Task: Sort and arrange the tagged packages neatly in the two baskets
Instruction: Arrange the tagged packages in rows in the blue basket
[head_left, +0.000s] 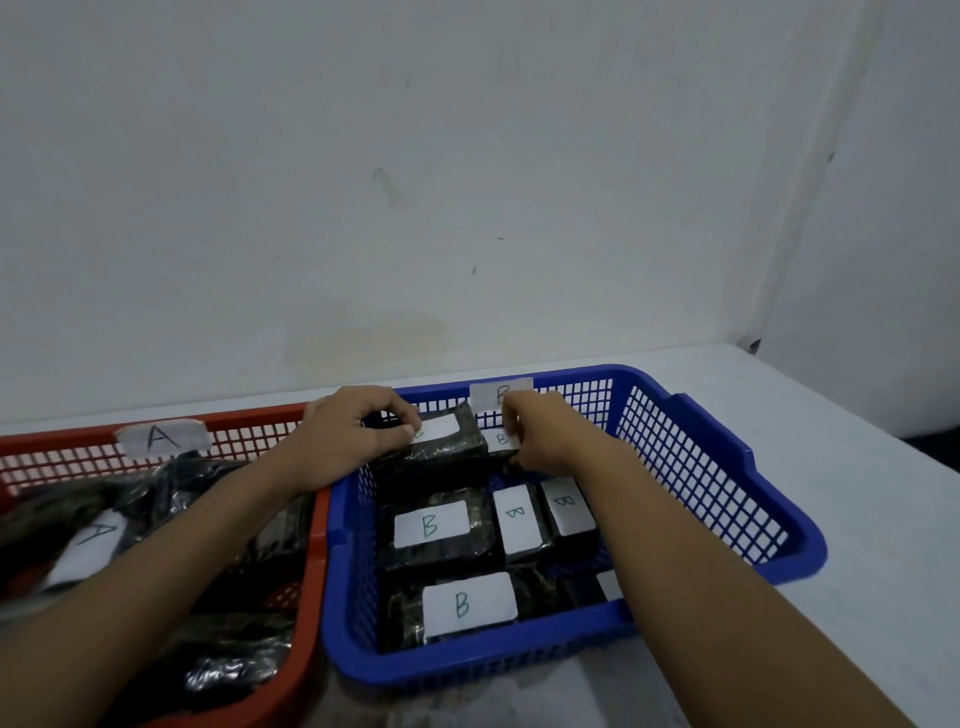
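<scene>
Fingers (399, 415) of our left hand (348, 431) grip a black package (441, 460) in the blue basket (701, 467); our right hand (545, 434) pinches its B-tagged neighbour (500, 441).

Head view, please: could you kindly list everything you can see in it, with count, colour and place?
blue basket: one, blue, on the table, right of the red one
red basket: one, red, at the left
B packages: at least six, black wrap with white tags, in the blue basket
A packages: count unclear, black wrap, one white A tag showing, in the red basket
basket labels: two, whitish, one on each back rim
table: one, pale grey, under both baskets
wall: whitish, behind the table
left grip: bare hand, holds the back package
right grip: bare hand, pinches the small package beside it
</scene>
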